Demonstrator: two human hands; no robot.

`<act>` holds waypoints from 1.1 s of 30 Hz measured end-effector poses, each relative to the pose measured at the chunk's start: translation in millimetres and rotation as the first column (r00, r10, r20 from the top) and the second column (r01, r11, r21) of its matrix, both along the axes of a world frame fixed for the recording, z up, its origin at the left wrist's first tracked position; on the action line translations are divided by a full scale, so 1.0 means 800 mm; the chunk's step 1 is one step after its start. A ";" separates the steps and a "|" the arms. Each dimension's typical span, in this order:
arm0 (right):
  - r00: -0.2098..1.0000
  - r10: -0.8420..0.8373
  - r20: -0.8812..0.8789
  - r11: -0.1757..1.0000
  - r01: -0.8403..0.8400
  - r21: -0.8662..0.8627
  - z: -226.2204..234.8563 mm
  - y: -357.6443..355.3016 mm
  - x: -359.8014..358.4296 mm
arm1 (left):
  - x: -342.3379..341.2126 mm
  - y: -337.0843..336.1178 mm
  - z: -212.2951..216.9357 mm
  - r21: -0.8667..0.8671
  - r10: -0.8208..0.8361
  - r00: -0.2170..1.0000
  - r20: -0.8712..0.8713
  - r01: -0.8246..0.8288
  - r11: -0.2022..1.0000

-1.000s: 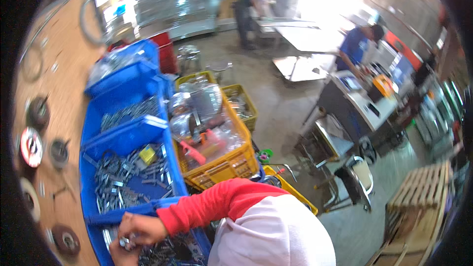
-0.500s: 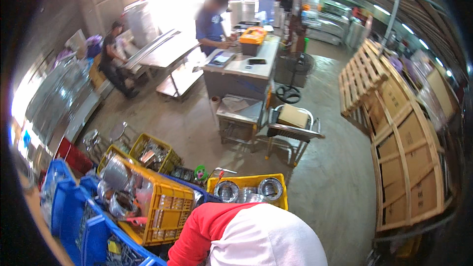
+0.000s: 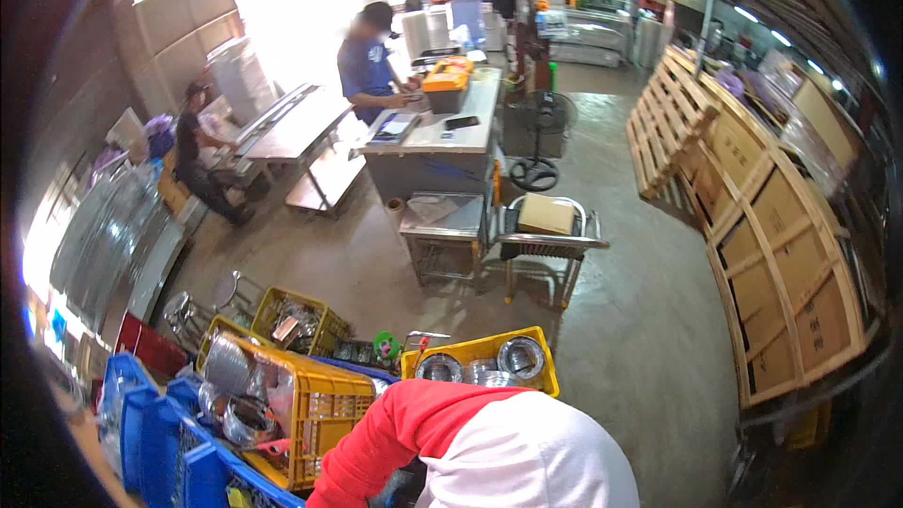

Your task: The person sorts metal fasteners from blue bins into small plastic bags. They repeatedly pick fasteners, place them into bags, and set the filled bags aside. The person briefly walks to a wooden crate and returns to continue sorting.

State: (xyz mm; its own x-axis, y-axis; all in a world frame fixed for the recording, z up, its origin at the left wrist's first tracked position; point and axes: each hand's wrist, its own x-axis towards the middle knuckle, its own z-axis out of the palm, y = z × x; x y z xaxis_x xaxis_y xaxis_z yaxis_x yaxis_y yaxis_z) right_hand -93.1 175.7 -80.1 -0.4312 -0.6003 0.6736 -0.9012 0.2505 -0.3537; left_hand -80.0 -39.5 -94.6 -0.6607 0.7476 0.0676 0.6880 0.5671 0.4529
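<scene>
Two workers stand far off in the workshop while the wearer's view lifts away from the bins. Compared with the picture a second ago, where a hand rested among metal parts in a blue bin at the lower left, the camera now looks out across the concrete floor (image 3: 621, 320); the blue bins (image 3: 155, 423) have slid to the lower-left corner and only their rims show. Neither hand is visible now: the red sleeve (image 3: 395, 437) runs down out of the lower edge, so whether the fingers are apart, together or clamped on a part cannot be told. The metal parts last handled lie below the frame, presumably in the blue bins, out of sight. Near the sleeve stand a yellow crate (image 3: 315, 414) of shiny metal pieces and a second yellow crate (image 3: 489, 362) holding round metal rings. Farther off are a grey desk (image 3: 442, 146) with an orange toolbox (image 3: 444, 75), a worker in blue (image 3: 367, 66) beside it, a seated person (image 3: 193, 155) at left, a cart (image 3: 550, 235) carrying a cardboard box, and wooden pallets (image 3: 752, 226) at right. Judged from this, the sorting is briefly unwatched.
</scene>
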 end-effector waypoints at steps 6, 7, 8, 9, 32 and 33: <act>0.997 0.070 0.009 0.997 -0.071 0.029 -0.012 -0.018 0.003 | 0.009 -0.016 -0.008 0.022 0.012 1.000 0.021 -0.013 1.000; 0.997 0.078 0.009 0.996 -0.078 0.033 -0.013 -0.019 0.002 | 0.010 -0.021 -0.009 0.025 0.012 1.000 0.023 -0.012 1.000; 0.997 0.080 0.009 0.996 -0.080 0.038 -0.013 -0.020 0.002 | 0.011 -0.025 -0.011 0.032 0.012 1.000 0.022 -0.013 0.999; 0.996 0.083 0.012 0.996 -0.084 0.041 -0.013 -0.020 0.001 | 0.011 -0.029 -0.014 0.040 0.010 1.000 0.020 -0.011 0.999; 0.917 0.374 0.137 0.923 -0.383 0.043 0.028 0.010 0.014 | 0.045 -0.019 0.018 0.009 0.029 0.976 0.215 -0.032 0.999; 0.896 0.411 0.167 0.905 -0.423 0.042 0.026 0.010 0.015 | 0.047 -0.018 0.022 -0.023 0.031 0.969 0.245 -0.026 0.999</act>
State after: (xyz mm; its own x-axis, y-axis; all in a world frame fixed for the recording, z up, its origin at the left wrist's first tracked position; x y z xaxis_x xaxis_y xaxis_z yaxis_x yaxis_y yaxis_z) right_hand -81.4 183.4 -59.4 -0.2230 -0.7934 0.5663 -0.8663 -0.1051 -0.4883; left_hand -42.3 -54.3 -77.3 -0.6764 0.7277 -0.1136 0.5407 0.5953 0.5943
